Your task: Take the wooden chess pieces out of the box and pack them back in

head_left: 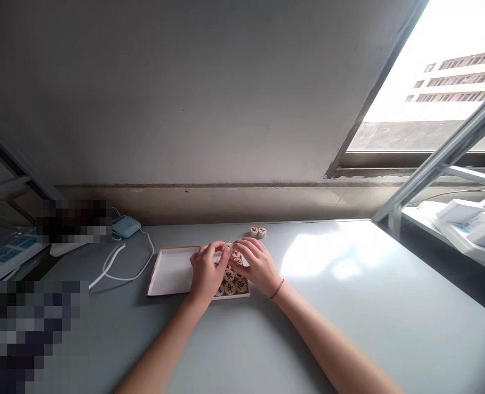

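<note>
Where marked discs [229,275] lie in open box [234,297], left hand [208,268] and right hand [258,262]: fingers part-curled, tips close together at pale disc [228,247], firm hold cannot be told. Red-marked pair [253,232] beyond, side by side on grey table [349,323].

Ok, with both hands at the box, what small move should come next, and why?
Probably press the far-end pieces flat into the box: the left hand and right hand meet over them, so finishing there likely beats reaching for the two loose pieces beyond the box.
</note>
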A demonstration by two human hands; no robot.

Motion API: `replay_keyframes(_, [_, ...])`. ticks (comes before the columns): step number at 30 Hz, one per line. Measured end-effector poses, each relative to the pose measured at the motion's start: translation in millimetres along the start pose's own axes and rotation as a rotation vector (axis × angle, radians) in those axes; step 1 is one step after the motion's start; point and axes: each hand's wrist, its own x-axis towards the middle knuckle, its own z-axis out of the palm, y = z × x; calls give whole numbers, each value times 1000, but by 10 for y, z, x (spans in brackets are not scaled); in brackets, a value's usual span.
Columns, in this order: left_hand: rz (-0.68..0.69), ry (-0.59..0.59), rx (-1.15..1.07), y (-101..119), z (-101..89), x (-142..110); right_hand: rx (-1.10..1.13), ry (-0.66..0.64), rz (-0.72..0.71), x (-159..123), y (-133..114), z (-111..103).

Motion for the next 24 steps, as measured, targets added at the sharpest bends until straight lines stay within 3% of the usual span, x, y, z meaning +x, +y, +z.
replay_keyframes(6, [-49,-70,-230,44,-27,-9,-52,41,18,0,85,-18])
replay_keyframes(8, [-80,-48,-261,27,-34,-10,-81,87,122,-21,233,-67])
replay_keyframes(12, [-104,-57,-339,-58,-38,5,-197,185,484,-151,640,-143])
replay_keyframes(16, [-117,-39,-346,-149,-13,23,-257,62,686,-320,888,-102])
replay_keyframes(24, [-127,-76,-256,-128,-41,25,-288,-15,757,-399,903,-28])
